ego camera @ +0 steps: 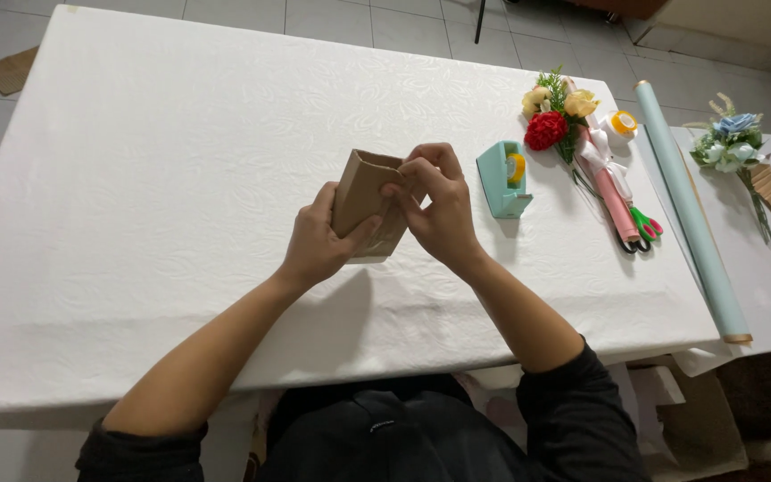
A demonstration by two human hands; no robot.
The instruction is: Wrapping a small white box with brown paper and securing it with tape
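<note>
A small brown paper bag (363,189) is held up over the middle of the white table (162,178). My left hand (319,241) grips its left side from below, thumb on the front. My right hand (439,210) pinches the bag's upper right edge with fingertips curled at the opening. The bag's lower right part is hidden behind my right hand.
To the right stand a mint green tape dispenser (503,178), a bouquet of red and yellow flowers (557,120), a roll of yellow tape (623,123), scissors (642,228) and a long pale blue paper roll (689,210). A blue flower bunch (735,147) lies on the neighbouring table.
</note>
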